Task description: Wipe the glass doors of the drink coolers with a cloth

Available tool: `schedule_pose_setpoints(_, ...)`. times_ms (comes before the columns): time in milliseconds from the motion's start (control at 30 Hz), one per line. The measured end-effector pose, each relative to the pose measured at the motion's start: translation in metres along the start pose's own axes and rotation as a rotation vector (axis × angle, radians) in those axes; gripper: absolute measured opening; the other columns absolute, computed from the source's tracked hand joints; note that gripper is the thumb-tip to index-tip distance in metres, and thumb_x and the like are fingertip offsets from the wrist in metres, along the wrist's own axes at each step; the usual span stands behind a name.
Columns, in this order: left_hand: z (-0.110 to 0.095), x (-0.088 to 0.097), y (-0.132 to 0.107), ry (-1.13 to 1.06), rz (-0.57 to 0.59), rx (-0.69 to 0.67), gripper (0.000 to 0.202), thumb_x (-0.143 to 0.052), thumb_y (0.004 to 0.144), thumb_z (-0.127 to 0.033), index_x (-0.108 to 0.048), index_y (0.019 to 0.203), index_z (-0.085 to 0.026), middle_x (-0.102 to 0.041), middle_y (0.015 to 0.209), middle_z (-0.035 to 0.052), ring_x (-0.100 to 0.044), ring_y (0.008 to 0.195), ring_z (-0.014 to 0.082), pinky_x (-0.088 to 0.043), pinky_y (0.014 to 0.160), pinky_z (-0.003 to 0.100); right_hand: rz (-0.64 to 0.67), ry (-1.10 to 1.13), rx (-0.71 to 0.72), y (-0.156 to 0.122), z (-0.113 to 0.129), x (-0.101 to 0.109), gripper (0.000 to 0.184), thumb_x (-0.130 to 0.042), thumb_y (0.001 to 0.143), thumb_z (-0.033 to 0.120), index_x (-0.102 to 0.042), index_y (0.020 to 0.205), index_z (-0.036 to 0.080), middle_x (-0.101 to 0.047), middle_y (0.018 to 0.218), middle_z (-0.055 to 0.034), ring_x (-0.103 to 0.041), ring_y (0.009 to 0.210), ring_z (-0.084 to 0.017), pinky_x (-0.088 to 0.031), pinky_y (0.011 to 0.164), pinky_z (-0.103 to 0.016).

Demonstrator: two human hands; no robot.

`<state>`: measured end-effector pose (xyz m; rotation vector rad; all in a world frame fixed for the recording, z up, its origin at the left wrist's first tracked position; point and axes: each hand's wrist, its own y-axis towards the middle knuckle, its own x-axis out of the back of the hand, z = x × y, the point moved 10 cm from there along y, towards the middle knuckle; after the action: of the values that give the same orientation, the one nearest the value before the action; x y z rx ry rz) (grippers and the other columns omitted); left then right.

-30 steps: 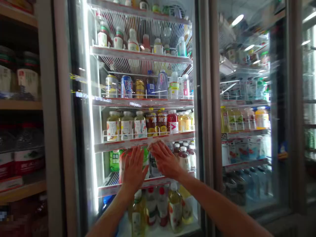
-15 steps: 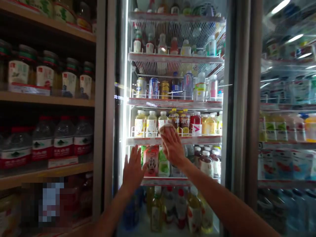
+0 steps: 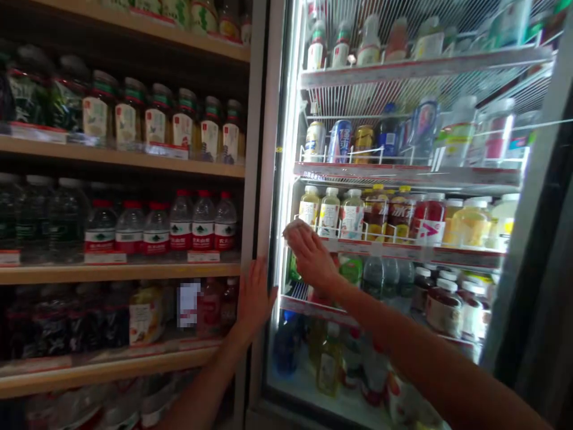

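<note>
My right hand [image 3: 313, 258] presses a pale folded cloth [image 3: 296, 227] against the glass door [image 3: 286, 373] of a lit drinks fridge, near the glass's left edge. Its fingers lie over the cloth, in front of the shelf with the white-capped tea bottles [image 3: 330, 210]. Lower and to the left, my left hand [image 3: 254, 295] rests with fingers stretched upward on the metal door frame [image 3: 271, 131], and it holds nothing. Bottles and cans behind the glass stand in rows, partly covered by my right forearm.
Left of the fridge, wooden shelves [image 3: 134, 272] carry red-capped water bottles [image 3: 203, 221] and dark jar-like bottles with green-banded caps [image 3: 128, 113]. A dark door edge [image 3: 532, 239] runs down the right side. A small patch on a lower left shelf is pixelated.
The view has turned left and come closer to the fridge's left side. My right hand has slid the cloth leftward across the glass. My left hand has shifted from the glass onto the frame.
</note>
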<state>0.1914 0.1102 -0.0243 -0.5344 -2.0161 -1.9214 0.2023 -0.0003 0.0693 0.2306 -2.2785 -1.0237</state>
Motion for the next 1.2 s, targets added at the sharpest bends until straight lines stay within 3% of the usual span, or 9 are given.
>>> schedule_pose_setpoints(100,0.018,0.007,-0.003,0.028,0.005,0.017,0.054,-0.04,0.087,-0.032,-0.036,0.134,-0.007,-0.033,0.145,0.0191,-0.03,0.135,0.0279,-0.03,0.106,0.049,0.054,0.043,0.16,0.012,0.032,-0.019,0.068,-0.041,0.075,0.003,-0.032,0.141,0.013,-0.035,0.147,-0.0045,-0.016,0.141,-0.022,-0.02,0.115,-0.042)
schedule_pose_setpoints(267,0.034,0.018,0.001,0.012,-0.054,0.025,0.057,-0.037,0.088,-0.037,-0.032,0.137,-0.007,-0.032,0.145,0.021,-0.029,0.135,0.0294,-0.031,0.105,0.051,-0.042,0.043,-0.03,0.032,0.018,-0.014,0.063,-0.044,0.075,0.007,-0.037,0.138,0.011,-0.03,0.149,-0.0085,-0.011,0.141,-0.028,-0.016,0.114,-0.049)
schedule_pose_setpoints(400,0.028,0.025,0.012,-0.031,-0.132,-0.025,0.059,-0.035,0.089,-0.038,-0.028,0.139,-0.007,-0.032,0.145,0.0222,-0.029,0.135,0.0305,-0.031,0.105,0.052,0.041,0.031,0.206,0.03,0.038,-0.019,0.063,-0.043,0.076,0.007,-0.037,0.138,0.012,-0.036,0.146,-0.005,-0.017,0.14,-0.023,-0.02,0.115,-0.041)
schedule_pose_setpoints(467,0.021,0.029,0.022,-0.053,-0.17,-0.041,0.058,-0.035,0.09,-0.037,-0.026,0.139,-0.008,-0.032,0.144,0.0221,-0.029,0.135,0.0301,-0.031,0.105,0.052,0.015,-0.001,0.155,0.04,0.022,-0.009,0.061,-0.043,0.076,0.007,-0.039,0.137,0.013,-0.036,0.146,-0.0056,-0.018,0.14,-0.023,-0.02,0.114,-0.042)
schedule_pose_setpoints(600,0.002,0.038,0.046,-0.1,-0.215,-0.041,0.06,-0.039,0.089,-0.034,-0.02,0.142,-0.012,-0.031,0.146,0.0203,-0.027,0.136,0.028,-0.029,0.107,0.052,-0.16,-0.064,-0.175,0.051,-0.034,0.034,0.053,-0.043,0.08,0.009,-0.044,0.133,0.012,-0.032,0.148,-0.0096,-0.014,0.141,-0.028,-0.018,0.114,-0.048)
schedule_pose_setpoints(767,-0.026,0.047,0.072,-0.138,-0.2,-0.056,0.06,-0.04,0.088,-0.029,-0.02,0.142,-0.012,-0.029,0.147,0.02,-0.022,0.138,0.0272,-0.027,0.108,0.053,-0.063,-0.044,0.146,0.015,-0.02,0.043,0.061,-0.048,0.074,0.007,-0.043,0.134,0.015,-0.037,0.146,-0.0051,-0.017,0.141,-0.024,-0.023,0.113,-0.043)
schedule_pose_setpoints(967,-0.062,0.057,0.102,-0.148,-0.221,-0.106,0.058,-0.038,0.09,-0.033,-0.02,0.142,-0.012,-0.027,0.147,0.0197,-0.021,0.138,0.0265,-0.027,0.108,0.053,-0.25,-0.125,-0.146,-0.007,-0.087,0.084,0.049,-0.048,0.079,0.015,-0.05,0.129,0.016,-0.036,0.146,-0.0095,-0.018,0.14,-0.028,-0.023,0.11,-0.051)
schedule_pose_setpoints(1133,-0.096,0.06,0.12,-0.196,-0.236,-0.17,0.058,-0.037,0.091,-0.035,-0.021,0.142,-0.013,-0.027,0.147,0.0188,-0.021,0.139,0.0263,-0.027,0.108,0.053,-0.097,-0.136,0.088,-0.031,-0.073,0.085,0.056,-0.05,0.077,0.014,-0.045,0.133,0.018,-0.038,0.146,-0.0048,-0.017,0.141,-0.022,-0.026,0.111,-0.042)
schedule_pose_setpoints(1200,-0.11,0.061,0.125,-0.208,-0.263,-0.203,0.057,-0.037,0.091,-0.034,-0.021,0.142,-0.014,-0.028,0.147,0.0175,-0.021,0.139,0.0255,-0.027,0.108,0.052,-0.111,-0.179,0.022,-0.035,-0.092,0.097,0.052,-0.049,0.079,0.015,-0.047,0.131,0.018,-0.037,0.146,-0.0059,-0.017,0.141,-0.023,-0.025,0.111,-0.044)
